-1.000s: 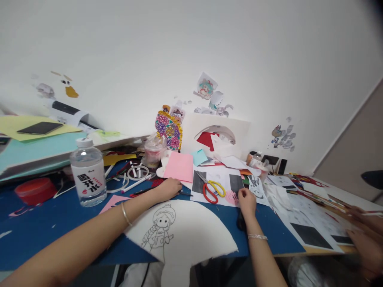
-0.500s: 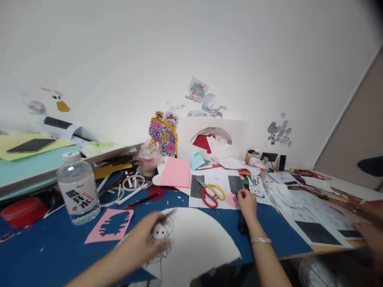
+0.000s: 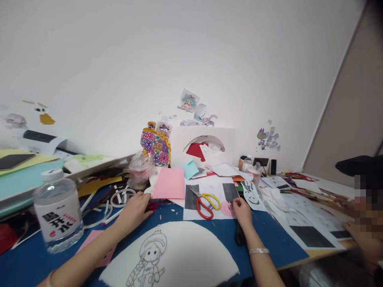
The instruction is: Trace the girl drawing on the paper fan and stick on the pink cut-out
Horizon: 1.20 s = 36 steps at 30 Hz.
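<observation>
My left hand (image 3: 134,210) reaches forward over the blue mat (image 3: 263,235), palm down and fingers curled beside red paper scraps (image 3: 153,206) and white markers (image 3: 115,196); what it grips is hidden. My right hand (image 3: 243,211) rests with its fingertips pinched on a small pink paper cut-out (image 3: 228,207), at the edge of a white sheet. Red and yellow scissors (image 3: 206,201) lie on that sheet, between my two hands. Close to me lies a white fan-shaped paper (image 3: 185,249) with a pencil drawing of a girl (image 3: 148,259).
A water bottle (image 3: 58,211) stands at the left. A pink sheet (image 3: 169,183), a flower-coloured cut-out (image 3: 155,145) and an arched white card (image 3: 206,141) sit behind. Printed sheets (image 3: 311,223) cover the right, where another person's hands (image 3: 359,235) work. A black object (image 3: 239,236) lies by my right wrist.
My left hand drew back over the drawing with a pen, then reached forward to the left by the markers. My right hand stayed on the pink cut-out. The view shifted right and down.
</observation>
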Tool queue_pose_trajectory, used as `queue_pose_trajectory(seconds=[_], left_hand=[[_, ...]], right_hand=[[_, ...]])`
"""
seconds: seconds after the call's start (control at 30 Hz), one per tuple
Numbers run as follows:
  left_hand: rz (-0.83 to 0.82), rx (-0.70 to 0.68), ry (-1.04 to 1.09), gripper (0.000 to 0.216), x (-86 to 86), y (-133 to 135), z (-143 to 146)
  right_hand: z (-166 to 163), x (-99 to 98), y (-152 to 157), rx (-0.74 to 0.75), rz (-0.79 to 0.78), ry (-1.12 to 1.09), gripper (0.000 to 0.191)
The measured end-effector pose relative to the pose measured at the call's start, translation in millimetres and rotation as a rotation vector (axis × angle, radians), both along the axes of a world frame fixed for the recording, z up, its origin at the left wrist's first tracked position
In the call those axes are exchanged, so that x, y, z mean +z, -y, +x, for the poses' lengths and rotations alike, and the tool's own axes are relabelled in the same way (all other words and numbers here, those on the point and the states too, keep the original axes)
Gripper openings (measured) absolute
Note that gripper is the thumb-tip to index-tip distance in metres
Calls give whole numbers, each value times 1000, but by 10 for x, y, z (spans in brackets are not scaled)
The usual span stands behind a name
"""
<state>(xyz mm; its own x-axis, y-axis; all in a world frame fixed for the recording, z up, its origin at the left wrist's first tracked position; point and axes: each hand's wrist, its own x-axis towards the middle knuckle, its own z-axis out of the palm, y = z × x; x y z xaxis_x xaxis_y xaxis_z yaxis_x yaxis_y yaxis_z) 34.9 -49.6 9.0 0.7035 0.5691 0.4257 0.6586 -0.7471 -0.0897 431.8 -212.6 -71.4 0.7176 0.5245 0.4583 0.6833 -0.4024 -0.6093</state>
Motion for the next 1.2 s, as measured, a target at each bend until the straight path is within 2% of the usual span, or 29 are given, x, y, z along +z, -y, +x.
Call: queue_pose_trajectory(seconds=[0.13,0.23,0.33,0.43,0.57,0.67,0.73,0.83,0.97,1.07,1.2], left_hand=[[62,-31,-66,21,-51,-273,251],[102,8,-70,8,-76,-362,381],[132,49,-66,11,-31,-450,463],[148,97,-51,19,116,-564,516],[163,192,4,24,417,-713,573],[167,173,-8,24,539,-738,626],[156,78,-69,24,496,-693,667],[142,-85,-179,27,281,-591,718],[157,-114,-213,34,19,-564,734],[174,-91,-194,36,-9,-640,730],[187,-77,-192,35,82,-729,760]], right_hand=[[-18,14,12,15,-14,-4,19],[-28,24,16,19,-28,-10,20],[-33,32,15,26,-34,-19,19],[-38,42,17,34,-32,-25,19],[-42,53,25,44,-24,-36,20],[-41,53,27,48,-13,-41,20],[-43,50,26,50,-1,-40,20],[-51,43,23,52,24,-39,18],[-59,40,20,62,61,-41,12],[-52,44,21,71,83,-50,11],[-37,49,28,76,93,-62,13]])
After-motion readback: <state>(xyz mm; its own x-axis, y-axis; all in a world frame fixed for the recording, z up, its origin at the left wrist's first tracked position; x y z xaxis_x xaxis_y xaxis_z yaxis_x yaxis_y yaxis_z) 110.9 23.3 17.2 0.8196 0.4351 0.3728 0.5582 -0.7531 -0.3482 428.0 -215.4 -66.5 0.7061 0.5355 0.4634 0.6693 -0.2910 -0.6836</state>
